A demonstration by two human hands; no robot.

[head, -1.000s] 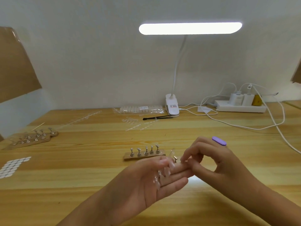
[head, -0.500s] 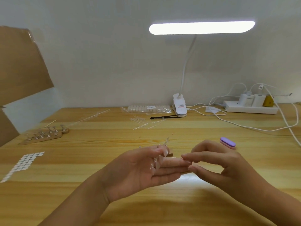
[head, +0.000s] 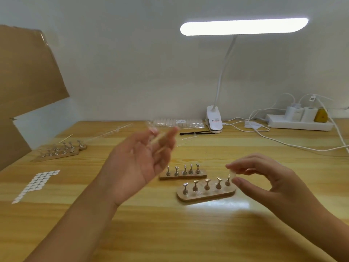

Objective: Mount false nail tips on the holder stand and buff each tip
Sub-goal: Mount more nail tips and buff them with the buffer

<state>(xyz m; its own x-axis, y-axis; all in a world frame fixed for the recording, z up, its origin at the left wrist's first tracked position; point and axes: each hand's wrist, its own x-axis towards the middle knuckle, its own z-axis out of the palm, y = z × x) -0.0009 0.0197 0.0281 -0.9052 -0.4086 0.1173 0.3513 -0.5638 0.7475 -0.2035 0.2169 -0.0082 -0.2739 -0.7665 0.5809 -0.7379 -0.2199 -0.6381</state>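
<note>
Okay, mounting step. Over the table [head: 188,233] our left hand [head: 136,167] hangs blurred, fingers mostly straight; we cannot tell if it holds anything. Our right hand [head: 268,178], at the near holder stand's [head: 205,195] rightmost peg [head: 228,181], pinches a clear nail tip [head: 232,174]. Next: we likely seat it squarely.

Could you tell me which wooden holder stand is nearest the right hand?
The front holder stand, its right end beside the right hand; others lie farther back.

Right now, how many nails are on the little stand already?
None that I can see: the near stand pegs look bare. The right hand pinches one clear tip by the end peg. Mounting the rest and all buffing remain.
</note>
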